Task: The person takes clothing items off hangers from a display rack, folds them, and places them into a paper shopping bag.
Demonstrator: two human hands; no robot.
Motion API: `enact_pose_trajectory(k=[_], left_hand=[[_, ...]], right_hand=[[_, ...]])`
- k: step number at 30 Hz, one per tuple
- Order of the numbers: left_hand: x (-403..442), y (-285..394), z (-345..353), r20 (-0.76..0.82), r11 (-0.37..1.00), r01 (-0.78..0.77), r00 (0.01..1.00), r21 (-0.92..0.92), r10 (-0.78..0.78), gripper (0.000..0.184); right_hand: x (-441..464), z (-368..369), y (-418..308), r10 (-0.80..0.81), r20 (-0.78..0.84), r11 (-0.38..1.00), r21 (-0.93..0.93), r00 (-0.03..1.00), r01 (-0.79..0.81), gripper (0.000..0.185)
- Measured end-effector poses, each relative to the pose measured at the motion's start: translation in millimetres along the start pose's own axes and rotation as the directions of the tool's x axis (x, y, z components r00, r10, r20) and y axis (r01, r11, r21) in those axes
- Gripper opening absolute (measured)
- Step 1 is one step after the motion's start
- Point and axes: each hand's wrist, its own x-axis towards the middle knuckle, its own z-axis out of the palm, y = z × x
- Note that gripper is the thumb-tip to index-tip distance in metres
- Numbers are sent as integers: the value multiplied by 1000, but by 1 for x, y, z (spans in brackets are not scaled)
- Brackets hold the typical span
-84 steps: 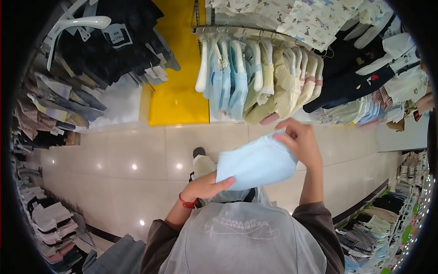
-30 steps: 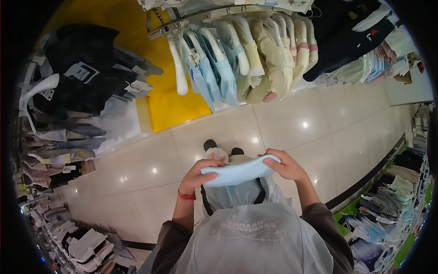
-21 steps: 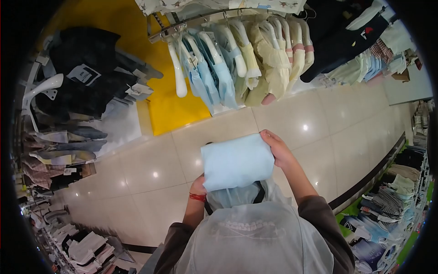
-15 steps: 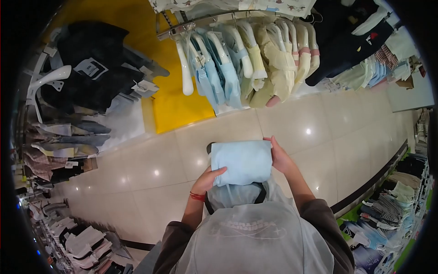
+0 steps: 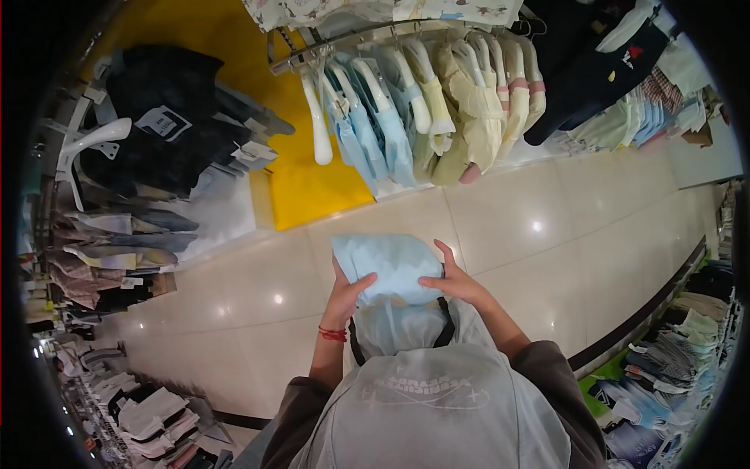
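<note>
A light blue folded garment [image 5: 387,266] is held in front of my body, above the tiled floor; which kind of garment cannot be told. My left hand [image 5: 344,295] grips its left side, thumb on top and fingers hidden beneath. At the right edge, my right hand [image 5: 455,280] pinches the cloth, its thumb lying on top and the index finger raised off the fabric. The right end of the bundle looks rounded, while its left corner sticks out. Red bracelets [image 5: 332,334] circle my left wrist.
Ahead, a curved rail [image 5: 398,33] carries white hangers with blue and cream children's clothes. Dark clothes [image 5: 156,117] hang at the left by a yellow platform [image 5: 312,187]. More racks of clothes [image 5: 664,367] line the right. Folded clothes [image 5: 148,410] lie at lower left.
The blue garment has shifted left and its right end has gone from flat to rounded. My right hand has moved left and down, bringing its thumb onto the cloth.
</note>
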Motion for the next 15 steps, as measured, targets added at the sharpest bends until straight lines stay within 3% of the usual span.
enact_pose_trajectory(k=[2,6,8,9,12,15], left_hand=[[-2,5,3,25,1000,-11,1000,-10,11,90],[-11,22,18,-57,996,-80,995,46,83,96],[-10,20,13,-30,946,-218,972,242,232,90],[-10,19,11,-4,900,-281,954,333,300,88],[-15,29,-1,152,781,-185,981,596,117,75],[-22,36,10,114,682,-150,989,716,98,72]], right_hand=[[4,4,-3,149,-39,984,100,988,-145,92],[27,6,28,-102,-40,928,357,994,110,83],[25,14,24,-252,-144,875,388,957,289,77],[22,13,18,-232,-124,875,406,965,263,75],[16,0,-1,-216,-77,898,377,973,229,73],[12,-5,-13,-282,-51,935,208,958,287,75]])
